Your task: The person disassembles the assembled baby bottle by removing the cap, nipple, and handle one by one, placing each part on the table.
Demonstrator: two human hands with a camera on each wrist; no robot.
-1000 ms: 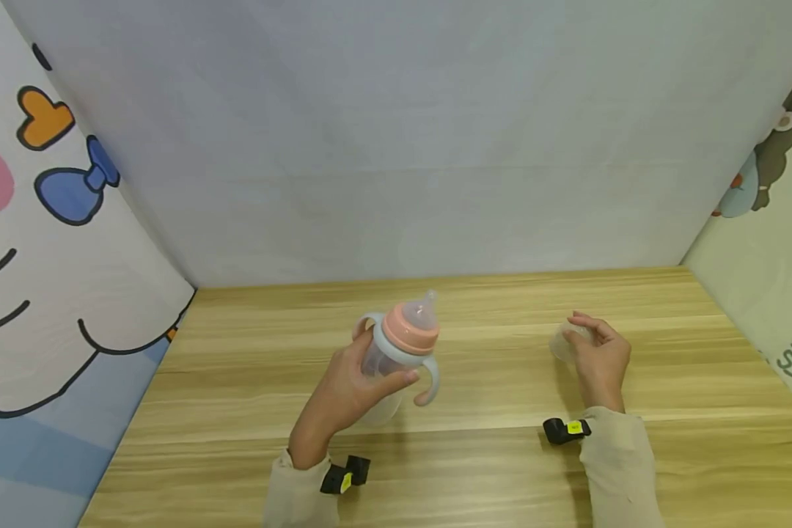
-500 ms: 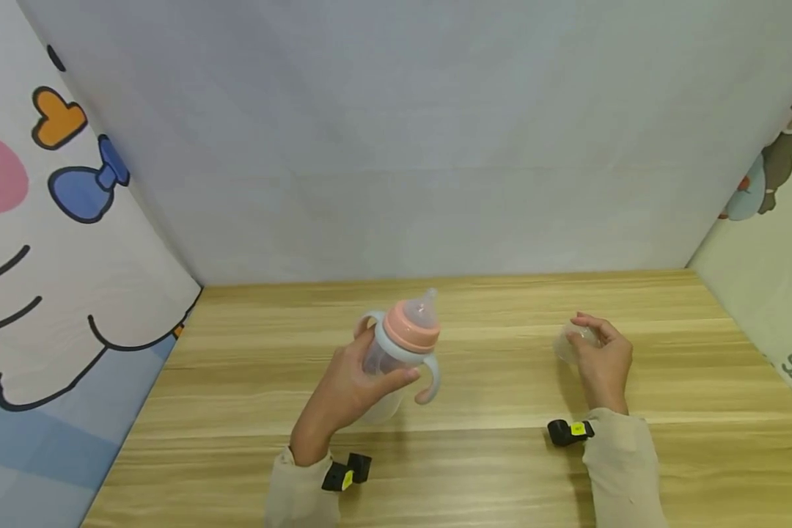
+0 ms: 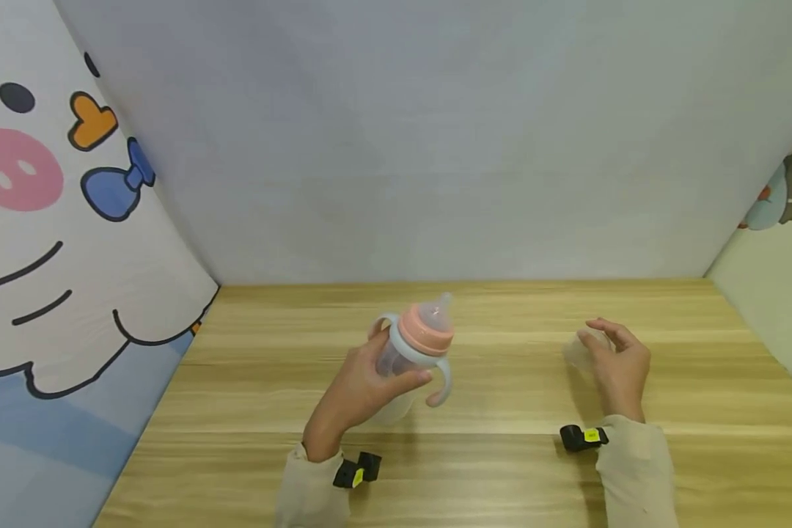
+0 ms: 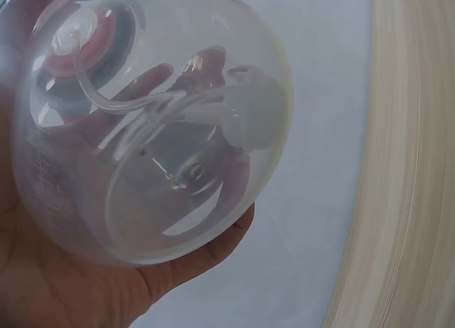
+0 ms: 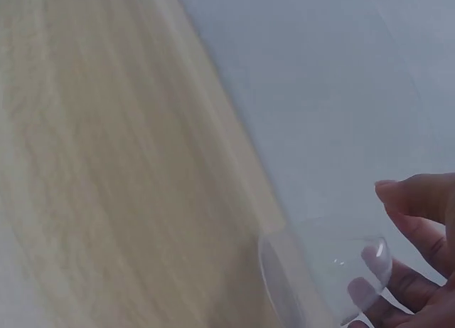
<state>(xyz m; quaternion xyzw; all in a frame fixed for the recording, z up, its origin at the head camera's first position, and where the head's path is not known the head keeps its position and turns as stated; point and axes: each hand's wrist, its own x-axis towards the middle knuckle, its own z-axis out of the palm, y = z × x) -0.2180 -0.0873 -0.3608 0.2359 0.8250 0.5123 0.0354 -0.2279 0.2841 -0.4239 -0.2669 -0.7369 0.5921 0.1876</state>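
In the head view, my left hand (image 3: 363, 385) grips a baby bottle (image 3: 389, 363) round its clear body. It has a peach collar, a pale blue ring with two handles, and a clear teat pointing up. Through the bottle base (image 4: 192, 171), the left wrist view shows a thin straw with a white weighted end. To the right, my right hand (image 3: 617, 367) holds a clear domed cap (image 3: 577, 353) at the fingertips. Two fingers show through the cap wall (image 5: 320, 271) in the right wrist view. Whether the cap touches the table I cannot tell.
A wood-grain table (image 3: 501, 469) lies under both hands. Behind it rises a plain grey-white backdrop (image 3: 435, 169). Cartoon-printed sheets stand at the left (image 3: 92, 279) and right (image 3: 765, 293) sides. Small black devices (image 3: 353, 473) sit at both wrists.
The head view has turned slightly left, so the whole scene sits a little further right. Both hands keep the bottle and the cap in much the same places.
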